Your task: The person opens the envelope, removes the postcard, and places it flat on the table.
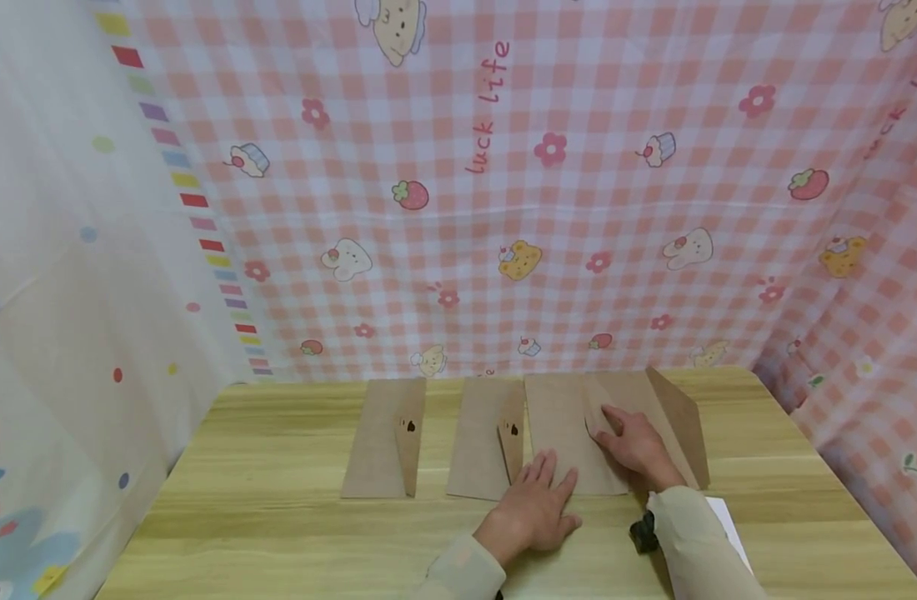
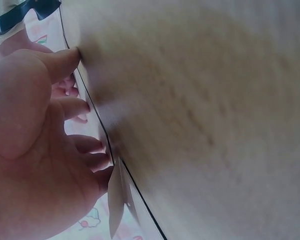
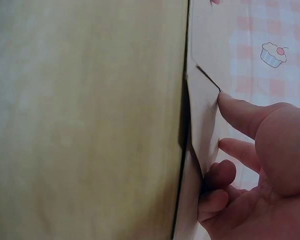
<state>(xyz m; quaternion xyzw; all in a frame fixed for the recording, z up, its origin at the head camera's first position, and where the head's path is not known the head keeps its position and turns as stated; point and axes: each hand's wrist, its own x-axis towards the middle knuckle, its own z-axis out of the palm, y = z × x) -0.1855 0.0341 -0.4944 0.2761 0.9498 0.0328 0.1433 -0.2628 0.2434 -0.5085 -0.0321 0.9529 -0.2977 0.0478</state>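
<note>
A wide brown kraft-paper envelope [image 1: 563,417] lies unfolded on the wooden table, its right-hand panel [image 1: 679,417] standing up at a slant. My right hand [image 1: 638,446] touches its flap: in the right wrist view the thumb and index fingertips press on the paper [image 3: 205,110], while the other fingers bend beneath them. My left hand [image 1: 529,508] lies spread, palm down, at the envelope's near left edge, fingertips on the paper and thumb over the table. Just left of it is a second kraft envelope [image 1: 477,433], narrower, with a raised pointed flap.
Further left lies another narrow kraft envelope [image 1: 379,433], its flap bearing a small dark mark. A white sheet [image 1: 729,525] shows partly from under the right forearm. The wooden table [image 1: 263,467] ends at a pink checked cloth [image 1: 458,225] at the back.
</note>
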